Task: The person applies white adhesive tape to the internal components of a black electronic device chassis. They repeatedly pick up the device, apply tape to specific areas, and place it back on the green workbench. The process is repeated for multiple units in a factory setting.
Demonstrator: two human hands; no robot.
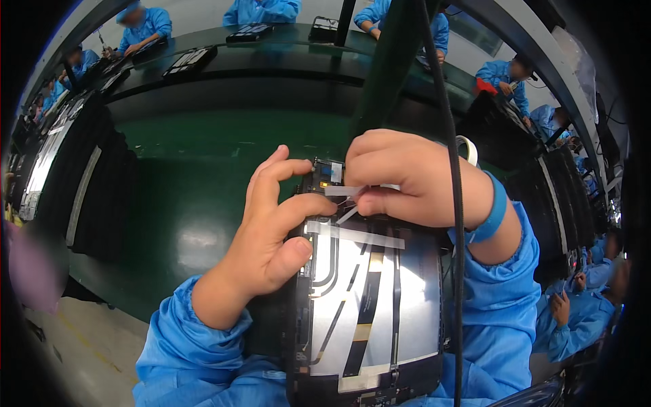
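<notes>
Open device (369, 298) sits centre, long axis near-to-far, innards up; can't tell what carries its near end. Right hand (410, 182) is at its far end: thumb and index pinched together on a thin translucent strip (347, 215), which angles from the pinch toward near-left. A pale tab (341, 191) just beyond points left — can't tell if same piece. Left hand (268, 237) is just left of that: fingers loosely spread, nothing visibly gripped, index tip down on the device's far-left part. Right is nearer the strip. Wider tape band (356, 235) runs left-right across the device, near side of the pinch. Black cable (456, 169) hangs across the view of the right hand. Around: green bench (203, 183), left panel stack (102, 193), right panel stack (555, 197).
</notes>
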